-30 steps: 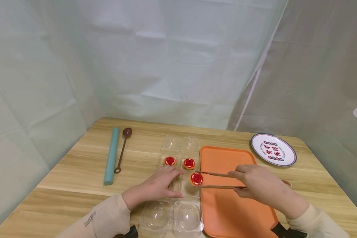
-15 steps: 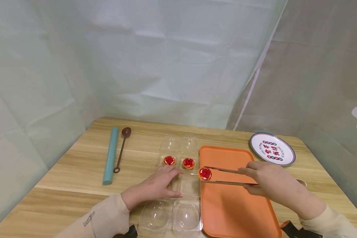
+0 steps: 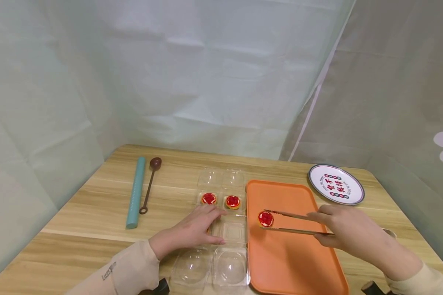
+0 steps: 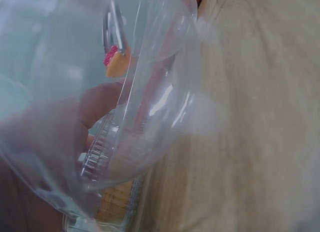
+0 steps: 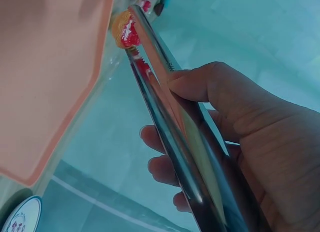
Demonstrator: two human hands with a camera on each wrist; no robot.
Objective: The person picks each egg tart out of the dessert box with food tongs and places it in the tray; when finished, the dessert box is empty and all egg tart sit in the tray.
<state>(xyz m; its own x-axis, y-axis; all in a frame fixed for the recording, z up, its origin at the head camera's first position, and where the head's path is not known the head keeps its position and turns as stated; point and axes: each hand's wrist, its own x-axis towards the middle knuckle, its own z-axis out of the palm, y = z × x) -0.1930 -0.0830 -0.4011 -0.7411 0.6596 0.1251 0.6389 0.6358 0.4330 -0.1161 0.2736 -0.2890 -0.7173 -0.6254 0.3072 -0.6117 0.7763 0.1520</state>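
Note:
My right hand (image 3: pixel 348 229) grips metal tongs (image 3: pixel 295 232), and their tips pinch a small round tart (image 3: pixel 266 219) with a red and white top. That tart is over the orange tray (image 3: pixel 291 268); the right wrist view shows its yellow side (image 5: pixel 119 30) between the tongs. My left hand (image 3: pixel 192 230) rests at the clear plastic container (image 3: pixel 233 232), thumb and fingers apart. Two similar tarts, the left tart (image 3: pixel 208 198) and the right tart (image 3: pixel 233 202), sit in the compartments beyond it. Another is mostly hidden beneath the left hand.
Clear domed lids (image 3: pixel 229 266) lie folded out at the container's near side, with others at its far side. A white plate (image 3: pixel 336 184) with red lettering stands at back right. A teal rod (image 3: pixel 135 194) and a brown long-handled spoon (image 3: pixel 151 186) lie on the left.
My right hand has drawn the tongs and the pinched tart rightward, from above the container to over the orange tray. The left hand has kept its place.

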